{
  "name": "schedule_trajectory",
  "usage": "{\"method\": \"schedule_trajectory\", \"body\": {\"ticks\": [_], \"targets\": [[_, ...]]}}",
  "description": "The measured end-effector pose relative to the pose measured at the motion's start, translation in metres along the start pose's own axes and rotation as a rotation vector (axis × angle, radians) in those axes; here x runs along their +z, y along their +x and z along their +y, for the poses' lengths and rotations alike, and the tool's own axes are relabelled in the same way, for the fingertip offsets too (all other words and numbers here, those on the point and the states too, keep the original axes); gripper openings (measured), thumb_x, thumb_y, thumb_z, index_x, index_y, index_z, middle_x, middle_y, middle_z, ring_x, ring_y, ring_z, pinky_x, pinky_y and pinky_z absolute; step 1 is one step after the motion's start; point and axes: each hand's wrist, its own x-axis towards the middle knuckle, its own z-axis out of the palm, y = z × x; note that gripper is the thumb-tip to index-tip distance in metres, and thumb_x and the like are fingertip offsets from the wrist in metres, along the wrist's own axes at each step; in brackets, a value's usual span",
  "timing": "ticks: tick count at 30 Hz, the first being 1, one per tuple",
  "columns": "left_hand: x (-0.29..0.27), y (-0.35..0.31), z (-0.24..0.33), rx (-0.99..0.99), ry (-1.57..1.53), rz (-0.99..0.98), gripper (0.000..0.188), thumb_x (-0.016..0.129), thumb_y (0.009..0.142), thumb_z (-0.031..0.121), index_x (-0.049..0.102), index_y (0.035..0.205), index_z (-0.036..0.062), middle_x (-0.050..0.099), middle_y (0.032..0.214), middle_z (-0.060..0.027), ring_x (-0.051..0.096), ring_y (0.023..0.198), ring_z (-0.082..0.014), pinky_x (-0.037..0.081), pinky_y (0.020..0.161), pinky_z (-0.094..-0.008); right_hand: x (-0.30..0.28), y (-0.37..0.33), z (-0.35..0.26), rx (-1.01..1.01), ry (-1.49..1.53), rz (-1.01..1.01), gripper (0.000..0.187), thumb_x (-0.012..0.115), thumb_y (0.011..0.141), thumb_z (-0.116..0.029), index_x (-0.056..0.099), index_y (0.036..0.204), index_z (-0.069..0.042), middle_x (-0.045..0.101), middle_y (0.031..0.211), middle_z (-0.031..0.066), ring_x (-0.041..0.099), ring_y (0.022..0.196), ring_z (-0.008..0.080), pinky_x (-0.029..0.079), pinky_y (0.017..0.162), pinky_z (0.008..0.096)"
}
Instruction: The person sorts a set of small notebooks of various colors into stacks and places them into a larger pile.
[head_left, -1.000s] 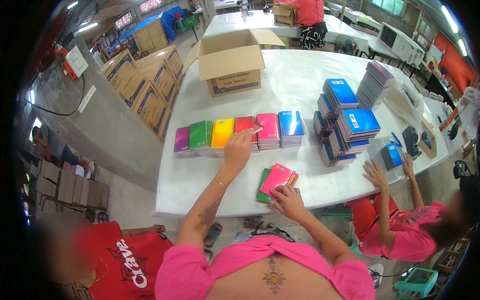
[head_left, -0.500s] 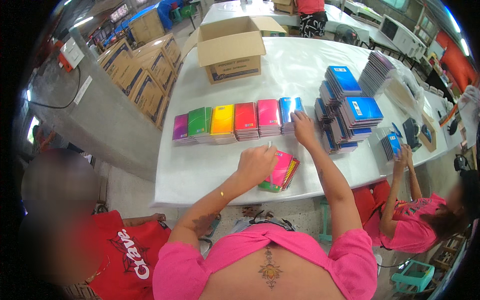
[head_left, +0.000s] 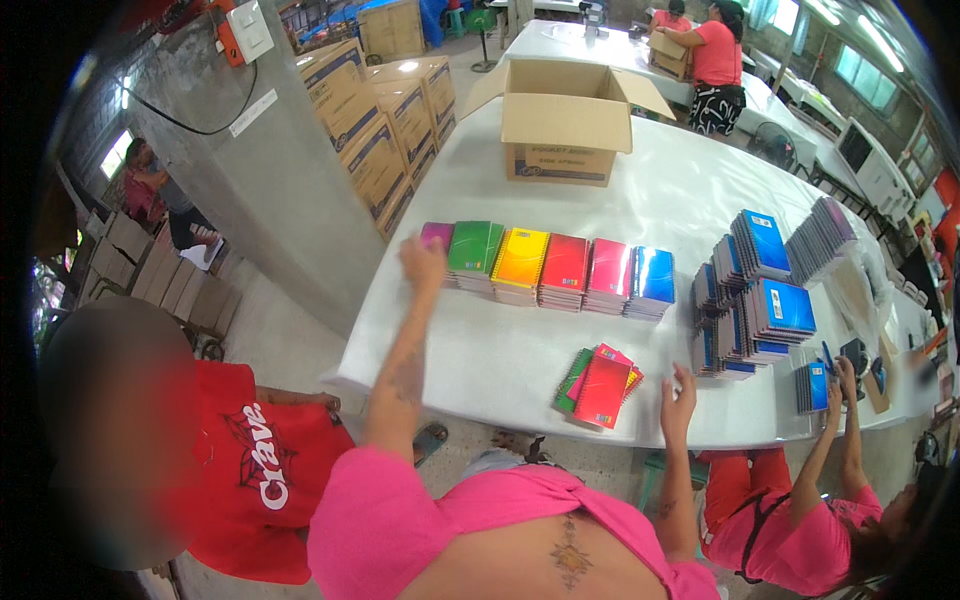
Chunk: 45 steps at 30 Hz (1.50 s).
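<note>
In the head view, the person in the pink top is leaning over a white table (head_left: 600, 190) and working along a row of 6 piles of spiral notebooks, sorted by cover colour — purple, green, yellow-orange, red, pink-red, blue.

The left hand (head_left: 423, 262) is reaching out to the far left end of that row and is resting against the purple notebook pile (head_left: 436, 235), with the green notebook pile (head_left: 474, 250) just beside it. The fingers are curled over the pile's near edge; whether they are actually pinching a notebook I cannot tell.

The right hand (head_left: 679, 400) is hovering near the table's front edge with fingers spread and loose, gripping nothing. Just beside it, to its left, a small fanned set of notebooks (head_left: 600, 382) is lying on the table — a red cover on top, with green, yellow and pink covers peeking out beneath.

Judging by the layout, the work is partly along: 1 mixed-colour set is already gathered at the front, while all 6 colour piles are standing thick, so plenty of stock is remaining. Further right, taller stacks of blue notebooks (head_left: 755, 300) are sitting near a co-worker's hands (head_left: 840, 375). An open cardboard box (head_left: 560, 125) is waiting at the far side.
</note>
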Motion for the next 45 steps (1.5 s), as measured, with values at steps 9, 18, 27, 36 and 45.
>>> {"method": "schedule_trajectory", "body": {"ticks": [9, 18, 27, 36, 45], "targets": [[0.004, 0.048, -0.112, -0.296, -0.292, -0.269, 0.035, 0.080, 0.078, 0.029, 0.071, 0.085, -0.0044, 0.071, 0.076, -0.0172, 0.069, 0.062, -0.0265, 0.055, 0.064, -0.0403, 0.032, -0.046, 0.014, 0.060, 0.249, 0.003, 0.035, 0.062, 0.093, -0.007, 0.059, 0.128, -0.007, 0.056, 0.129, 0.0114, 0.057, 0.116, 0.0234, 0.047, 0.095, 0.0337], [0.001, 0.009, -0.065, -0.101, 0.173, 0.166, 0.033, 0.078, 0.076, 0.019, 0.069, 0.102, 0.0005, 0.067, 0.110, -0.0208, 0.065, 0.104, -0.0309, 0.052, 0.091, -0.0450, 0.032, -0.050, 0.025, 0.101, 0.222, -0.017, 0.030, 0.060, 0.093, -0.003, 0.062, 0.122, -0.003, 0.056, 0.127, 0.0123, 0.059, 0.110, 0.0230, 0.047, 0.095, 0.0330], [-0.016, -0.013, -0.063, 0.626, 0.199, -0.244, 0.035, 0.067, 0.084, 0.014, 0.069, 0.118, 0.0074, 0.058, 0.134, -0.0159, 0.051, 0.126, -0.0362, 0.040, 0.105, -0.0454, 0.033, -0.053, 0.018, 0.007, 0.194, 0.000, 0.029, 0.059, 0.092, -0.001, 0.062, 0.121, -0.002, 0.057, 0.124, 0.0144, 0.060, 0.108, 0.0236, 0.049, 0.094, 0.0343], [-0.052, -0.004, -0.029, 0.133, -0.292, 0.168, 0.028, 0.063, 0.096, 0.022, 0.067, 0.114, 0.0017, 0.070, 0.097, -0.0211, 0.068, 0.088, -0.0368, 0.053, 0.080, -0.0420, 0.029, -0.053, 0.009, 0.014, 0.235, 0.031, 0.028, 0.059, 0.093, -0.004, 0.064, 0.120, -0.003, 0.059, 0.122, 0.0135, 0.060, 0.107, 0.0234, 0.049, 0.093, 0.0341], [-0.094, -0.213, 0.150, 1.372, -0.568, -0.453, 0.020, 0.070, 0.081, 0.010, 0.069, 0.100, 0.0048, 0.070, 0.104, -0.0110, 0.069, 0.093, -0.0282, 0.057, 0.086, -0.0399, 0.037, -0.001, -0.144, 0.546, 1.369, -0.282, 0.051, 0.053, 0.102, -0.042, 0.049, 0.132, -0.002, 0.064, 0.117, 0.0109, 0.062, 0.104, 0.0176, 0.051, 0.090, 0.0354]]}}
